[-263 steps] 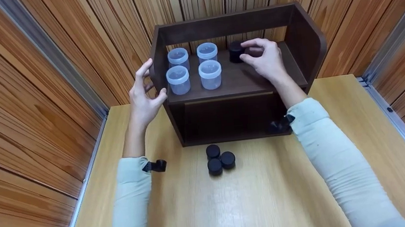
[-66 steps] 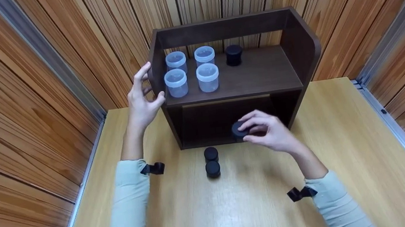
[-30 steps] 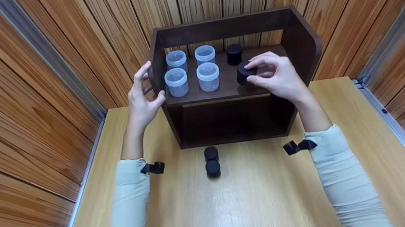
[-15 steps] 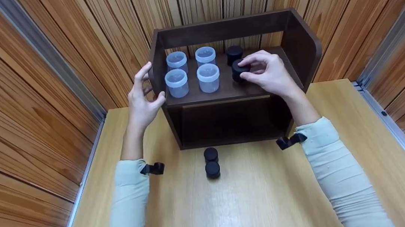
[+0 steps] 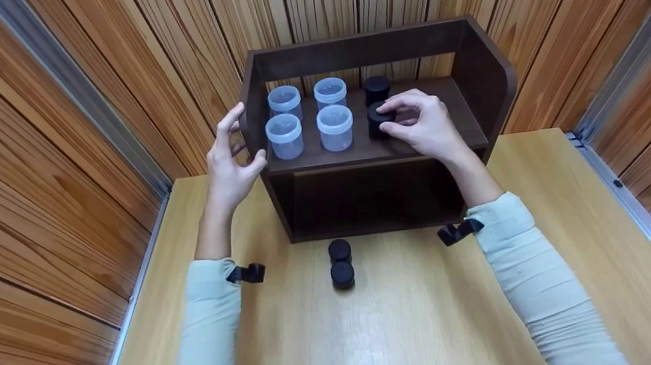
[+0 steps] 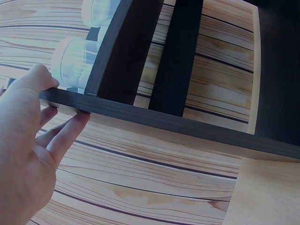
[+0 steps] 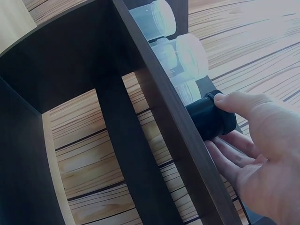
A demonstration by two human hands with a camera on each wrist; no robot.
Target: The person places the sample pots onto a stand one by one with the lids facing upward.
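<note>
My right hand pinches a black lidded jar between thumb and fingers. The jar stands upright on the top board of a dark brown shelf, in front of another black jar. In the right wrist view, the held black jar sits at the board's front edge. My left hand grips the shelf's left side panel. The left wrist view shows its thumb on one side of that panel and fingers on the other. Several clear jars with whitish lids stand on the board's left half.
Two black jars stand one behind the other on the wooden table, in front of the shelf. Below the top board is the shelf's open lower compartment. Wood-panelled walls enclose the table at the back and sides.
My right hand took one of three black jars off the table and carried it up to the top board. Lately it shifted slightly left with it. My left hand stays on the side panel.
</note>
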